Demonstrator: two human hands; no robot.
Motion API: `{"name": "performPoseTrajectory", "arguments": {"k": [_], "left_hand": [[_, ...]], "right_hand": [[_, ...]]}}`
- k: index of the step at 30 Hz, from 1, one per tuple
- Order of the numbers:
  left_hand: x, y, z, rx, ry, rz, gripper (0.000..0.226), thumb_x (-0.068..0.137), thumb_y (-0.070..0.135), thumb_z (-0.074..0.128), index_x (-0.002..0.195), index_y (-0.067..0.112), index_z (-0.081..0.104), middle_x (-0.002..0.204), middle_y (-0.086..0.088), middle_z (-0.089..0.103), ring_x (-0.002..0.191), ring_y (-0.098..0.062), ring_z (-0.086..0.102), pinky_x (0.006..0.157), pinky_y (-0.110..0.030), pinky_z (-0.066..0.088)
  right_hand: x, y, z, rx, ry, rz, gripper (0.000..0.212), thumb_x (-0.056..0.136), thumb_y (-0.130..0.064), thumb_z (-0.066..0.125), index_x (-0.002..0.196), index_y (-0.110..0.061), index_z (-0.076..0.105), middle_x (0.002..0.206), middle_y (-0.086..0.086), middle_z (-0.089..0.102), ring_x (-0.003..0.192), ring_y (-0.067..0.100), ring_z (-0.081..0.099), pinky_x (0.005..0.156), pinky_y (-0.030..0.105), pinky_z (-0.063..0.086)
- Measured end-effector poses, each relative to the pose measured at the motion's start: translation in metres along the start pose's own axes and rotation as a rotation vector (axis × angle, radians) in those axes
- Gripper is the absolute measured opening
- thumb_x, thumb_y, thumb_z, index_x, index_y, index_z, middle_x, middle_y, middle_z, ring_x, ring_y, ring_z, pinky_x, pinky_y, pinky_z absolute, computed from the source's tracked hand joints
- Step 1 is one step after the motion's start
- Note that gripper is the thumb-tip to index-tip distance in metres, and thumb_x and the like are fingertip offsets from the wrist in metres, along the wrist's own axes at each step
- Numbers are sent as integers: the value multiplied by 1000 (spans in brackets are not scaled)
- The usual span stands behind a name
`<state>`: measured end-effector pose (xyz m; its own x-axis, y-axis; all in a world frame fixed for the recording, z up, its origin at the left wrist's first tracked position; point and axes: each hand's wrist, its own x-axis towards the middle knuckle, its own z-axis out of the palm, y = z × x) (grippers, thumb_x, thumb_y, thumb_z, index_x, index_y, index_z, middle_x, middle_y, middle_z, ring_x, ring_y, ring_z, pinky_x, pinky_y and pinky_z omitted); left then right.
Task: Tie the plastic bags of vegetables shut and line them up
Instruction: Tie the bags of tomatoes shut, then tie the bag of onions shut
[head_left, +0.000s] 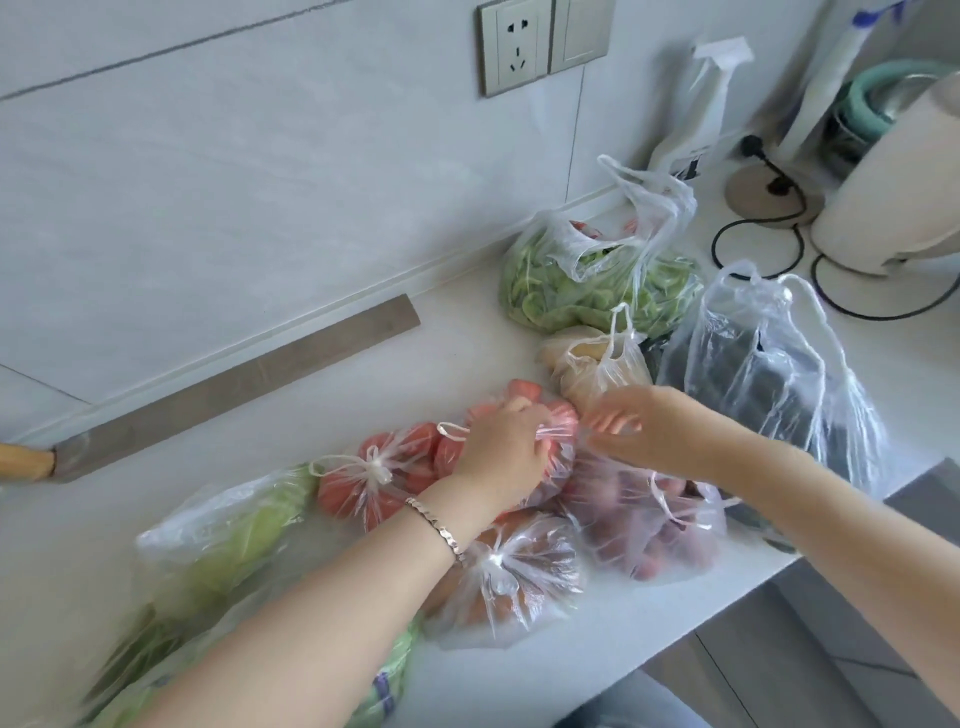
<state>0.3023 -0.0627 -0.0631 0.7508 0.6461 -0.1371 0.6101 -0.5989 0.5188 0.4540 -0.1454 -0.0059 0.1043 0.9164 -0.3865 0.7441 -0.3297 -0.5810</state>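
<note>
Several clear plastic bags of vegetables lie on the white counter (457, 332). My left hand (506, 449) grips the handles of a carrot bag (556, 415). Just to its right, my right hand (639, 421) hovers with fingers spread, holding nothing that I can see. A knotted tomato bag (374, 475) lies left of the carrots. In front sit a knotted bag of orange vegetables (519, 577) and an untied bag of reddish-purple vegetables (649, 525). Behind stand an open bag of leafy greens (587, 280), a small bag of pale vegetables (592, 364) and a bag of dark aubergines (774, 374).
A bag of light green vegetables (234, 525) lies at the front left. A long cleaver (234, 387) rests along the wall. A spray bottle (696, 104), a white kettle (893, 176) with black cord (753, 228) and a wall socket (517, 44) are at the back right. The counter edge (727, 608) runs at the right.
</note>
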Motion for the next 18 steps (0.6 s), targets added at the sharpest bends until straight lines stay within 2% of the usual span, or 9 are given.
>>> {"name": "performPoseTrajectory", "arguments": {"k": [1,3,5,7,9,12,14,16,18], "left_hand": [[-1,10,2,-69,-64,36,28,89,15,50,116,11,57,117,-8,56,109,-25,50,96,-31,39],[-3,27,10,-123,-201,126,38,86,21,56,122,11,53,124,-7,53,117,-22,46,101,-28,34],[-3,41,21,-44,-317,225,56,81,33,63,131,14,43,136,-5,43,127,-22,36,108,-34,29],[-3,55,32,78,-373,278,71,79,40,64,138,16,32,145,-5,31,133,-24,26,112,-37,24],[-2,67,39,95,-315,300,64,83,37,61,137,16,34,144,-6,32,131,-25,28,109,-37,26],[4,79,43,-31,-201,287,40,87,33,57,121,12,52,125,-7,51,116,-24,46,94,-31,36],[9,82,46,-67,-209,198,35,87,31,58,117,13,53,114,-5,58,104,-21,55,86,-29,43],[11,83,52,-58,-228,82,25,88,28,56,108,14,55,104,-4,64,93,-21,60,80,-31,50],[12,85,59,-114,-192,-40,17,90,27,51,99,14,58,98,-3,66,89,-22,62,78,-33,51]], "right_hand": [[-13,5,-9,-38,-2,21,30,83,-37,61,110,-23,61,101,-12,60,91,3,56,90,19,46],[-35,19,-19,-123,3,91,54,74,-51,65,121,-28,51,118,-12,53,108,6,50,97,23,41],[-52,34,-17,-211,-38,190,83,65,-60,68,135,-33,32,135,-10,38,126,11,34,106,32,34],[-61,50,-5,-311,-137,281,99,60,-63,70,140,-35,19,139,-8,30,130,15,29,107,36,34],[-61,64,7,-350,-140,310,87,66,-59,68,137,-33,25,133,-5,38,122,16,40,96,30,42],[-53,81,13,-306,23,278,32,86,-34,57,117,-27,49,116,-3,55,100,16,57,73,21,42],[-45,90,7,-232,56,237,8,90,-26,52,97,-22,55,100,-1,62,87,17,60,68,24,47],[-38,98,-5,-102,32,202,9,89,-27,55,87,-19,54,85,-1,62,74,18,59,67,29,50],[-32,107,-19,-16,-3,133,11,87,-27,58,83,-17,56,72,-5,57,64,14,54,59,24,44]]}}
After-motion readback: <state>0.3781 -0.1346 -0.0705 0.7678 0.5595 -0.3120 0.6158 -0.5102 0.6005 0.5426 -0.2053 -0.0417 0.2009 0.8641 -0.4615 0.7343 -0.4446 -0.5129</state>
